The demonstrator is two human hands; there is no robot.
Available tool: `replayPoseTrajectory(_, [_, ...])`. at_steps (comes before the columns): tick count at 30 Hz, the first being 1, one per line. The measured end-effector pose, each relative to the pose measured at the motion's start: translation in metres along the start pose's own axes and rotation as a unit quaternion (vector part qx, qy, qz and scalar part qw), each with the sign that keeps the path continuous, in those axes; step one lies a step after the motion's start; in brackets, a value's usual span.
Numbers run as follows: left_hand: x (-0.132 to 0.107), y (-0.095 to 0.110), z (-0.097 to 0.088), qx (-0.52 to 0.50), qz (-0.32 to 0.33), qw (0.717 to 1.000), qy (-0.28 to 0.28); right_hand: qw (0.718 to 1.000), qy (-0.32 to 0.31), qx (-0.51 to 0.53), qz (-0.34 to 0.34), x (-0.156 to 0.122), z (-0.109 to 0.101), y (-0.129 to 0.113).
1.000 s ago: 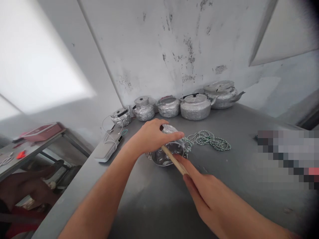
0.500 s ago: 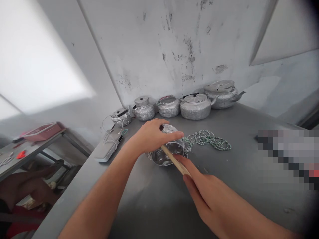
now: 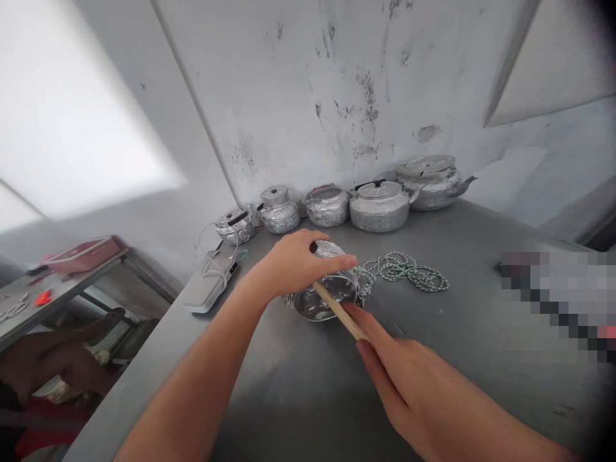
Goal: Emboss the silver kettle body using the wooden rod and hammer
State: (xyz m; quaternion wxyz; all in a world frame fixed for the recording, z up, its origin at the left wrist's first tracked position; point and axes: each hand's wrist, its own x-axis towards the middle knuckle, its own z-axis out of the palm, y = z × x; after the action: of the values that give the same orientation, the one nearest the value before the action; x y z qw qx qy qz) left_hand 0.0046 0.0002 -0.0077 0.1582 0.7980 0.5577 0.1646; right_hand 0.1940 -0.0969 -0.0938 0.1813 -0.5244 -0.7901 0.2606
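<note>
A dented silver metal kettle (image 3: 332, 301) lies tilted on the grey table, its round opening facing me. My left hand (image 3: 301, 263) lies over its upper left side and steadies it, thumb stretched across the top; most of the fingertips are hidden. My right hand (image 3: 385, 359) is closed around a light wooden stick (image 3: 339, 310). The stick slants up and left in front of the kettle's opening. Its far end disappears under my left hand, so I cannot tell what is there. Green and white cord (image 3: 366, 282) touches the kettle's right side.
Several silver kettles (image 3: 379, 208) stand along the wall at the back of the table (image 3: 279, 398). A power bank (image 3: 212, 289) with a white cable lies left. Coiled cord (image 3: 414, 273) lies right. A pink basket (image 3: 89, 253) sits on another table; a person's leg (image 3: 67, 359) shows below it.
Almost nothing differs. The whole view has shifted very slightly; both hands, the stick and the kettle keep the same places relative to one another.
</note>
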Motion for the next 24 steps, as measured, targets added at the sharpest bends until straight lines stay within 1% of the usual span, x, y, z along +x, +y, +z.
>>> replayPoseTrajectory(4, [0.0001, 0.0002, -0.001, -0.003, 0.006, 1.0, -0.005, 0.999, -0.01, -0.036, 0.023, 0.0005, -0.0028, -0.003])
replayPoseTrajectory(9, [0.0007, -0.0012, -0.0012, -0.007, 0.016, 1.0, -0.009, 0.999, -0.009, -0.029, 0.023, 0.0019, -0.0028, -0.0019])
replayPoseTrajectory(12, [0.0014, -0.0024, -0.0007, -0.009, 0.02, 1.0, -0.01, 1.0, 0.009, -0.007, 0.009, 0.0027, -0.0025, -0.0006])
replayPoseTrajectory(15, [0.0017, -0.0025, -0.0001, -0.012, 0.018, 1.0, -0.008, 1.0, 0.028, 0.002, 0.01, 0.0038, -0.003, -0.0007])
replayPoseTrajectory(21, [0.0015, -0.0012, -0.0006, -0.009, 0.016, 1.0, -0.012, 0.998, 0.006, 0.052, 0.032, 0.0041, -0.0055, -0.0023])
replayPoseTrajectory(24, [0.0014, -0.0013, -0.0012, -0.008, 0.015, 1.0, -0.015, 0.996, -0.031, 0.07, 0.049, 0.0031, -0.0038, 0.0007])
